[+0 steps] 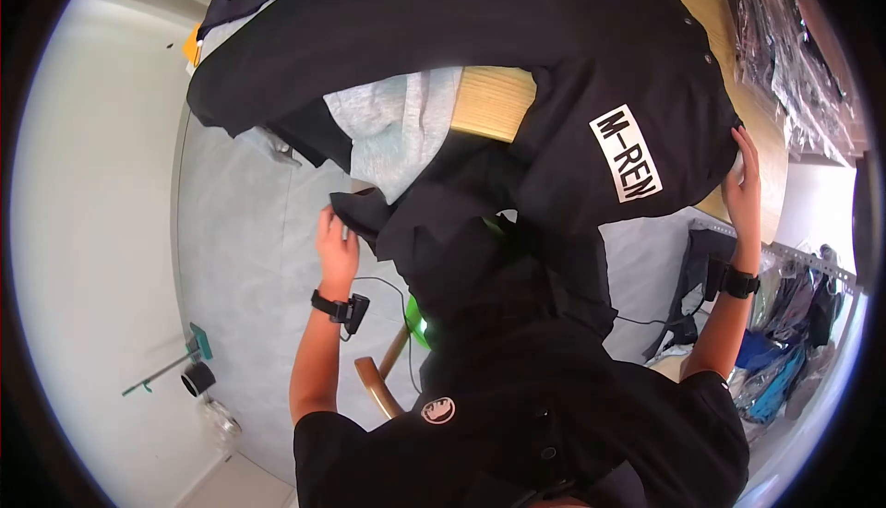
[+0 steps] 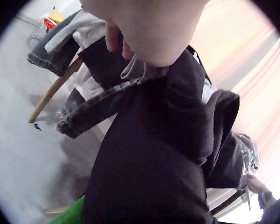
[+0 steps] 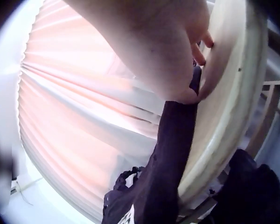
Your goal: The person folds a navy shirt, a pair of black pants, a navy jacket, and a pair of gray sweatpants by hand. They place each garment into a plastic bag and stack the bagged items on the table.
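A large black garment (image 1: 443, 19) with a white "M-REN" patch (image 1: 628, 154) covers much of a wooden table (image 1: 494, 102). My left hand (image 1: 338, 254) is at a loose black flap at its lower left; whether the fingers pinch it is not clear. In the left wrist view the left hand (image 2: 144, 32) is above dark and grey cloth (image 2: 144, 70), most fingers hidden. At the garment's right edge, my right hand (image 1: 743, 190) has its fingers over the side. The right wrist view shows the right hand (image 3: 177, 60) with dark cloth (image 3: 175, 140) pinched between thumb and fingers.
Light grey cloth (image 1: 392, 130) lies under the black garment. Plastic-wrapped items (image 1: 784, 56) are at the upper right, with bagged clothes (image 1: 784, 351) below. A wooden chair part (image 1: 377, 388) stands near my body; a broom (image 1: 198, 342) is on the left.
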Available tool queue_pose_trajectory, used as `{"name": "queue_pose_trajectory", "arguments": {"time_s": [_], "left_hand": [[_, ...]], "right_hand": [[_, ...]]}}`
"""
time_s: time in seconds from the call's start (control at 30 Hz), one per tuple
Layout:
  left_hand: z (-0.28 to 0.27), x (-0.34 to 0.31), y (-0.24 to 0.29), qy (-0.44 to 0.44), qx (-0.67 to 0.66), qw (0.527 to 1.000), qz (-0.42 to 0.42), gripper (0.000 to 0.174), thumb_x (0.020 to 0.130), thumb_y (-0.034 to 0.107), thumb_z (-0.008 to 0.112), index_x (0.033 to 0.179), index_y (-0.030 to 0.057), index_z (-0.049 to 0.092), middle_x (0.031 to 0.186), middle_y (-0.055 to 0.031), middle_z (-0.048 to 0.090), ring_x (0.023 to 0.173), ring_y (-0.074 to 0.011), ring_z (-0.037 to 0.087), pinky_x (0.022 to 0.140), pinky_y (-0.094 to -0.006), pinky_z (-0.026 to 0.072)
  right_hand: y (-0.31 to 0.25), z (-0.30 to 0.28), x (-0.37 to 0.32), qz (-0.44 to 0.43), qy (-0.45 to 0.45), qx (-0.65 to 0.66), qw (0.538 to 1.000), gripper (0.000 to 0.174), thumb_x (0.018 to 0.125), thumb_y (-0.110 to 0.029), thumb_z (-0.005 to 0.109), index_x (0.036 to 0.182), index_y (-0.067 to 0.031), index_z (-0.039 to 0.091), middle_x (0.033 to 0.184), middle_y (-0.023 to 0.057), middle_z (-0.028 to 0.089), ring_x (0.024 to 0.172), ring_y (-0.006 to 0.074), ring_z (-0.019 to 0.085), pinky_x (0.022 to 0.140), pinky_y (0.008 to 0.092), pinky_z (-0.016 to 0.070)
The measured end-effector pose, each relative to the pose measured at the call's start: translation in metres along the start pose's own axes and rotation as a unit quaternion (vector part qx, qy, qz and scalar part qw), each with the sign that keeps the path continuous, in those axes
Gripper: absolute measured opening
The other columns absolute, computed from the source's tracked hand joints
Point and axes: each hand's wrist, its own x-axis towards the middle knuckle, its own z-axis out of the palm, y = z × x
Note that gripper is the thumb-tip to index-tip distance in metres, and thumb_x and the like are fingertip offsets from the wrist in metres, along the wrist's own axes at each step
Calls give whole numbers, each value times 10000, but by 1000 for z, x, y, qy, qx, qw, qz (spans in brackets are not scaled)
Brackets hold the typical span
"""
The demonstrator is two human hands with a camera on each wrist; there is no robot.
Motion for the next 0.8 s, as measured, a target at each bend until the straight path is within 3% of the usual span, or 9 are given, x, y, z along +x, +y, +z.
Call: {"name": "queue_pose_trajectory", "arguments": {"time_s": [0.13, 0.2, 0.33, 0.4, 0.43, 0.5, 0.57, 0.67, 0.8], "left_hand": [[-34, -3, 8, 125, -83, 988, 34, 315, 805, -55, 503, 1115, -17, 546, 1125, -168, 577, 1056, -302, 560, 924, -358, 426], [-55, -10, 8, 184, -81, 980, 1, 247, 849, -27, 490, 1089, -22, 552, 1101, -158, 589, 1051, -271, 564, 917, -368, 430], [-72, -25, -19, 213, -71, 972, -68, 253, 872, -16, 490, 1124, -22, 518, 1170, -143, 560, 1073, -248, 555, 920, -371, 434], [-65, -20, -26, 200, -117, 958, -171, 409, 824, -13, 571, 1218, 9, 462, 1264, -124, 505, 1127, -240, 527, 927, -377, 437], [-56, -23, -31, 202, -117, 957, -172, 409, 824, -13, 571, 1218, 9, 462, 1264, -124, 505, 1127, -240, 527, 927, -377, 437], [-35, -28, -35, -95, -158, 965, -186, 576, 761, -16, 643, 1284, 42, 410, 1293, -121, 471, 1167, -242, 498, 927, -382, 444], [-16, -24, -4, -110, -128, 983, -78, 628, 715, -15, 681, 1283, 61, 422, 1240, -124, 496, 1161, -248, 503, 912, -386, 449], [6, -9, 16, -90, -152, 984, -8, 626, 710, -20, 680, 1275, 57, 422, 1228, -137, 490, 1109, -262, 536, 904, -386, 448], [20, -12, 11, -43, -214, 975, -36, 496, 700, -30, 680, 1165, 29, 519, 1114, -140, 557, 957, -268, 606, 828, -356, 486]], "right_hand": [[2, 0, 4, -22, 19, -22, 999, 613, 700, 130, 416, 1280, -50, 501, 1360, 161, 455, 1291, 318, 406, 1088, 364, 290], [7, 3, 7, -40, 28, -44, 998, 566, 729, 117, 438, 1265, -49, 512, 1329, 170, 473, 1253, 335, 438, 1065, 365, 317], [14, 10, 12, -31, 37, -44, 998, 528, 753, 109, 458, 1251, -52, 526, 1302, 173, 485, 1228, 337, 457, 1042, 370, 337], [12, 9, 14, -26, 40, -64, 997, 494, 776, 93, 479, 1244, -56, 534, 1275, 165, 500, 1201, 336, 475, 1026, 371, 351], [14, 10, 16, -29, 40, -63, 997, 494, 776, 93, 479, 1244, -56, 534, 1275, 165, 500, 1201, 336, 475, 1026, 371, 351], [22, 11, 16, -41, 47, -68, 996, 489, 780, 89, 491, 1245, -57, 535, 1250, 160, 508, 1180, 335, 486, 1021, 368, 358], [20, 13, 16, -41, 50, -65, 996, 486, 782, 90, 492, 1243, -56, 536, 1246, 160, 507, 1174, 336, 488, 1017, 367, 362], [16, 13, 17, -32, 57, -63, 996, 477, 794, 79, 491, 1247, -65, 535, 1249, 157, 500, 1179, 331, 484, 1020, 367, 363], [19, 14, 20, -9, 53, -82, 995, 475, 802, 81, 472, 1247, -72, 536, 1276, 150, 484, 1202, 319, 471, 1030, 370, 359]]}}
